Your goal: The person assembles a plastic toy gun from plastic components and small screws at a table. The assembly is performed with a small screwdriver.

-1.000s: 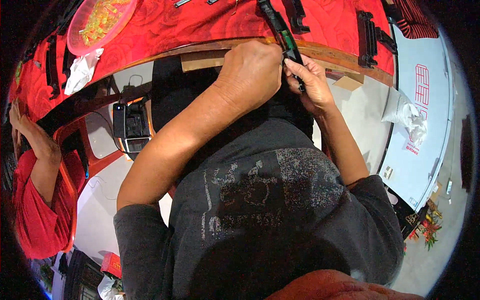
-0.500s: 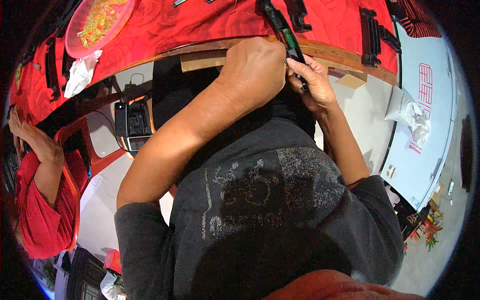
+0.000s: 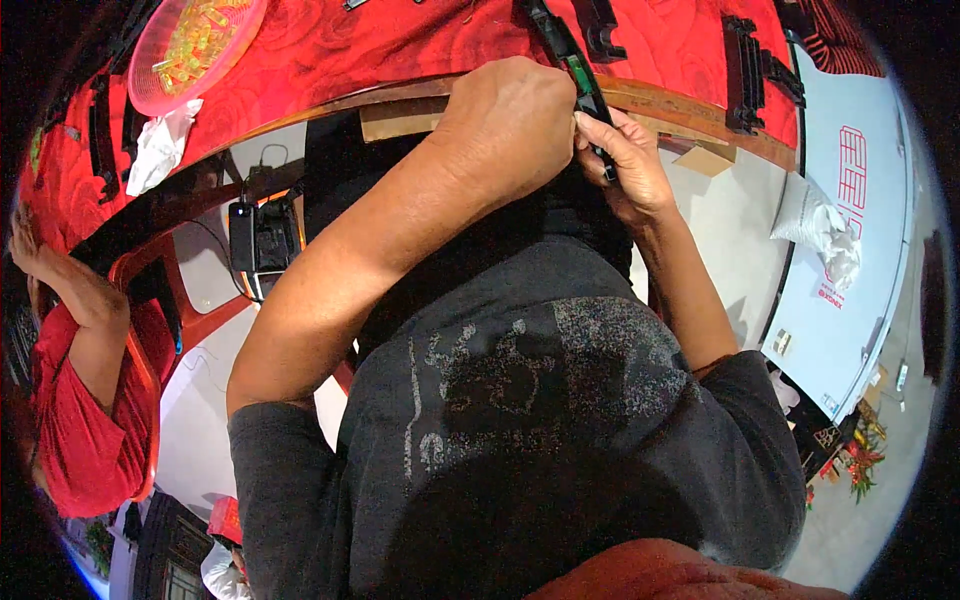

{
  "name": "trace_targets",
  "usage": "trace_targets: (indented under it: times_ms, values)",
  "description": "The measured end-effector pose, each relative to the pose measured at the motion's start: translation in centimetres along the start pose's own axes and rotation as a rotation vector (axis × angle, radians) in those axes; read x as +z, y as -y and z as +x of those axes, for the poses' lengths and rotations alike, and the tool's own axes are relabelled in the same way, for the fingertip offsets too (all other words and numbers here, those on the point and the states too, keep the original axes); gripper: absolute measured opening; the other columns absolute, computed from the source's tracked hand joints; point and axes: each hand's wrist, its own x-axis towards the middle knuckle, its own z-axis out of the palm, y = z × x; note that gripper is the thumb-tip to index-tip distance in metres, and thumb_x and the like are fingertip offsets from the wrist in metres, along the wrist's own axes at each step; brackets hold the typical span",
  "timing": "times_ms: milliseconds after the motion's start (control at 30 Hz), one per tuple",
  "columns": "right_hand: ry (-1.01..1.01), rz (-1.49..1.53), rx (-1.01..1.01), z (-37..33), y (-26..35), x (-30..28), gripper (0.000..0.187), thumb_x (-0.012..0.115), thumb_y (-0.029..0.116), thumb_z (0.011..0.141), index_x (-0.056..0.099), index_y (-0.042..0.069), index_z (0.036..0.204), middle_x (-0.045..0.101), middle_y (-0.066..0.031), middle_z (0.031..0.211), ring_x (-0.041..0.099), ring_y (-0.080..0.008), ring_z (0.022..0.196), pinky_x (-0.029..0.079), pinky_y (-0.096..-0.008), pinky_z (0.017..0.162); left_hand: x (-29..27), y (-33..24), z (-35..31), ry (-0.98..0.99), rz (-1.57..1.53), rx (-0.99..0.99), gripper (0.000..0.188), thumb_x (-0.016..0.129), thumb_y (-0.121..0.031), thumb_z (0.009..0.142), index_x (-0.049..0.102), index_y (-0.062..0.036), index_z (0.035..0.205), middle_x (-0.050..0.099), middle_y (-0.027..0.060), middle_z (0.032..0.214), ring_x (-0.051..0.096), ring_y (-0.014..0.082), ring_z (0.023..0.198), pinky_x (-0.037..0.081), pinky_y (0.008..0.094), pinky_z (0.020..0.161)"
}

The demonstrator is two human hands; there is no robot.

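Observation:
A long, narrow black plastic part (image 3: 590, 97) with a green piece set into it slants across the front edge of the table. Its lower end is pinched between the thumb and fingers of my right hand (image 3: 636, 170). Close against its left side is my left hand (image 3: 515, 120), closed with the knuckles up. Whatever its fingertips grip is hidden behind the back of the hand. Beyond the edge, other black plastic parts (image 3: 600, 32) lie on the red tablecloth (image 3: 400, 50).
A pink basket (image 3: 140, 85) of small yellow translucent pieces stands at the far left, beside crumpled white paper (image 3: 165, 148). More black parts (image 3: 745, 75) lie at the right. Another person's arm (image 3: 85, 300) and a red chair (image 3: 190, 322) are to the left; a white panel (image 3: 850, 220) stands right.
My left hand has risen a little along the black plastic part, its forearm shifting with it. My right hand and the part have barely moved.

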Motion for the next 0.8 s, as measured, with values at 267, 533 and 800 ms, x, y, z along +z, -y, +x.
trace_targets:
  times_ms: [267, 533, 800]
  values:
    - [-0.038, -0.043, -0.044, 0.05, -0.26, 0.46, 0.012, 0.069, 0.018, 0.087, 0.062, 0.008, 0.083, 0.055, 0.0035, 0.068, 0.042, -0.0043, 0.049, 0.030, -0.0211, 0.045, -0.46, -0.43, 0.22, 0.020, 0.012, 0.035, 0.017, 0.059, -0.015, 0.077, 0.064, 0.0010, 0.075, 0.062, 0.0238, 0.071, 0.063, 0.0419, 0.071, 0.050, 0.0518, 0.067]
    - [-0.027, -0.029, -0.028, 0.02, 0.12, 0.33, 0.014, 0.070, 0.018, 0.086, 0.062, 0.007, 0.083, 0.055, 0.0035, 0.067, 0.042, -0.0043, 0.050, 0.031, -0.0210, 0.046, -0.64, 0.09, 0.12, -0.037, 0.002, 0.039, 0.016, 0.059, -0.014, 0.077, 0.064, 0.0004, 0.078, 0.062, 0.0234, 0.069, 0.063, 0.0422, 0.071, 0.050, 0.0523, 0.067]
    - [-0.016, -0.031, -0.028, -0.06, 0.23, 0.52, 0.014, 0.070, 0.018, 0.087, 0.061, 0.008, 0.081, 0.054, 0.0037, 0.066, 0.041, -0.0046, 0.050, 0.030, -0.0214, 0.045, -0.57, 0.15, 0.17, -0.005, 0.016, 0.036, 0.016, 0.059, -0.015, 0.078, 0.064, 0.0002, 0.077, 0.062, 0.0238, 0.069, 0.063, 0.0425, 0.071, 0.050, 0.0524, 0.066]
